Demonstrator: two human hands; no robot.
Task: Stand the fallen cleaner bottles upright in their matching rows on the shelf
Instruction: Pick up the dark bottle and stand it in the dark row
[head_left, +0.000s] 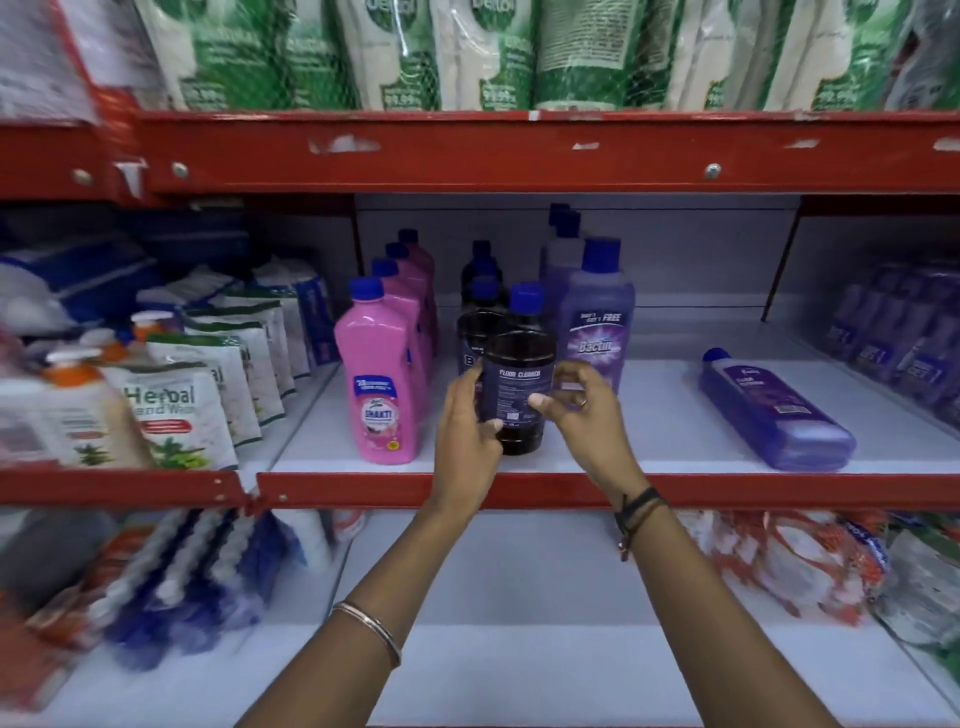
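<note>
Since dark bottle (517, 384) stands frame centre, heading dark row: left hand (465, 434) and right hand (582, 410) clasp sides, steadying it. Purple bottle (774, 410) lies fallen centre right, shelf (649, 415).

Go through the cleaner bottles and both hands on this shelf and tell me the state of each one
Dark floor cleaner bottle: upright at the front of its row, held.
Left hand: gripping the dark bottle's side.
Right hand: fingers on the bottle's other side.
Pink bottle row: upright.
Purple bottle row: upright.
Fallen purple bottle: lying on its side, untouched.
</note>
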